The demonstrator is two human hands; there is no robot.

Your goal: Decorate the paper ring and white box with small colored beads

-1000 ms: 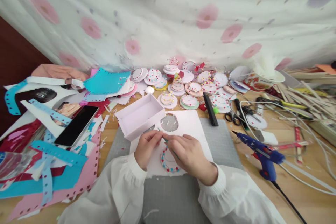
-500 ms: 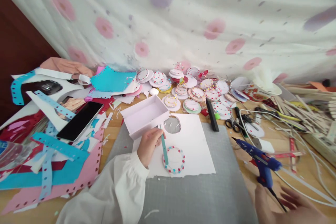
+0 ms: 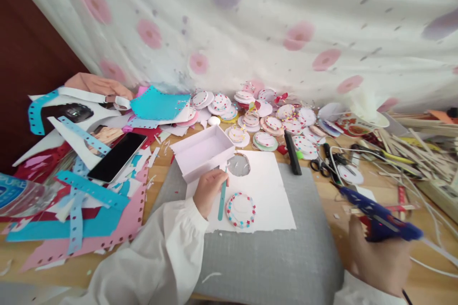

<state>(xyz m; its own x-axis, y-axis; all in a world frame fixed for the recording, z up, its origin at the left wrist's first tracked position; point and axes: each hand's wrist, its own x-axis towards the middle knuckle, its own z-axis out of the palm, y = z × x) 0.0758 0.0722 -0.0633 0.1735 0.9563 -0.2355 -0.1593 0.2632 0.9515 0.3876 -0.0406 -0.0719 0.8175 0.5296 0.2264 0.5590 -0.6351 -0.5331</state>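
My left hand (image 3: pixel 210 189) pinches a thin teal paper strip (image 3: pixel 222 198) that hangs down beside a white paper disc (image 3: pixel 241 209) edged with red and blue dots. The disc lies on a white sheet (image 3: pixel 266 195) with a round hole cut in it, on a grey mat (image 3: pixel 272 257). My right hand (image 3: pixel 379 259) is closed round the handle of a blue glue gun (image 3: pixel 377 217), lifted at the right, nozzle pointing left toward the sheet.
An open white box (image 3: pixel 202 151) sits just behind my left hand. Many dotted discs (image 3: pixel 265 119) pile at the back. A phone (image 3: pixel 118 156) and coloured paper scraps lie left. Scissors (image 3: pixel 322 164), a black bar, cables and wooden sticks (image 3: pixel 411 150) crowd the right.
My right hand left the disc, swung right and took hold of the glue gun, lifting it off the table. The left hand kept the teal strip by the disc.
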